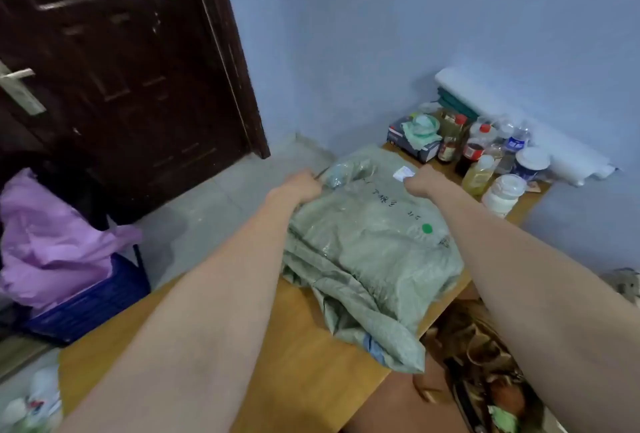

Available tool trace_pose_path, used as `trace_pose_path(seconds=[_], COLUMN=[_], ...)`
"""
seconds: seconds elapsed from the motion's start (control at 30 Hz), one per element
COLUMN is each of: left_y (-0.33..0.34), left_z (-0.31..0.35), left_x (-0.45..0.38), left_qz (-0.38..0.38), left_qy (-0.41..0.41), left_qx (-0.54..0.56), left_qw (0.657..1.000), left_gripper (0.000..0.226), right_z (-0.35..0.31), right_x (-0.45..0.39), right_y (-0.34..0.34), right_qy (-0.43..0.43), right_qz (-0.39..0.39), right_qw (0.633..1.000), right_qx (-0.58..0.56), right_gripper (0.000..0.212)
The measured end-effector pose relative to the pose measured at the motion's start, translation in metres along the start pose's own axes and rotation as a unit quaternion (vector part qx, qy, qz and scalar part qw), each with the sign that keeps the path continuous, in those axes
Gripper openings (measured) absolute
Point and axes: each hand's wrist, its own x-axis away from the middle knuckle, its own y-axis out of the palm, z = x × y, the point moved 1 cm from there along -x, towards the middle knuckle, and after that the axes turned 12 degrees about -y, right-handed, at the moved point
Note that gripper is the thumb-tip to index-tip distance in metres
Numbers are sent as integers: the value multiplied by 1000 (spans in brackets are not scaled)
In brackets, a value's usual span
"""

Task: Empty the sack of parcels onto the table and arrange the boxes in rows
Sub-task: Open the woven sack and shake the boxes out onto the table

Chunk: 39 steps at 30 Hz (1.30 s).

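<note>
A grey-green woven sack (pixel 374 252) lies on the wooden table (pixel 294 363), bulging with contents I cannot see. It carries handwritten marks, a green round sticker and a small white label. My left hand (pixel 301 186) grips the sack's far left corner. My right hand (pixel 420 181) grips its far right edge, near the white label. Both arms stretch out across the table. The sack's loose end trails toward me over the table's near edge. No boxes are visible.
Bottles and jars (pixel 485 162) crowd the table's far right corner beside a tissue box (pixel 412 143) and a white roll (pixel 554 152). A blue crate (pixel 90 304) with purple plastic stands on the floor at left, before a dark door (pixel 121 69).
</note>
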Motion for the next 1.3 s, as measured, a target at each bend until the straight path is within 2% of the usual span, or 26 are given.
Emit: trace_pose_path(seconds=[0.1,0.17,0.27,0.37,0.43,0.53,0.7,0.83,0.97,1.3], left_y=[26,45,68,87,96,104,115,114,106,67], left_z=[19,28,37,37,33,20,1,-5,-20,-95], left_x=[-19,-29,-45,-51,-53,-51,-40,-32,-22,15], left_qz=[-33,-50,-58,-107,-126,-135,-164,-168,-183,-238], left_qy=[-4,-11,-10,-2,-1,-23,-63,-80,-85,-91], left_qx=[-22,-33,-33,-4,-2,10,49,74,63,-36], left_qw=[999,998,998,994,992,990,983,980,977,966], left_gripper=[42,51,64,77,80,81,83,73,68,70], right_z=[42,77,92,98,96,93,79,76,58,1], right_x=[-27,-52,-45,-49,-55,-65,-63,-70,-60,-4], right_y=[16,35,42,55,62,75,86,96,103,134], right_qy=[52,80,94,95,105,101,81,73,68,25], right_qz=[-5,-26,-58,-93,-66,-66,-89,-91,-97,-139], right_qw=[999,996,994,986,978,970,967,967,971,975], right_qx=[-11,-20,-4,-97,-168,-209,-225,-227,-208,-174], right_gripper=[62,74,76,77,83,88,96,103,91,84])
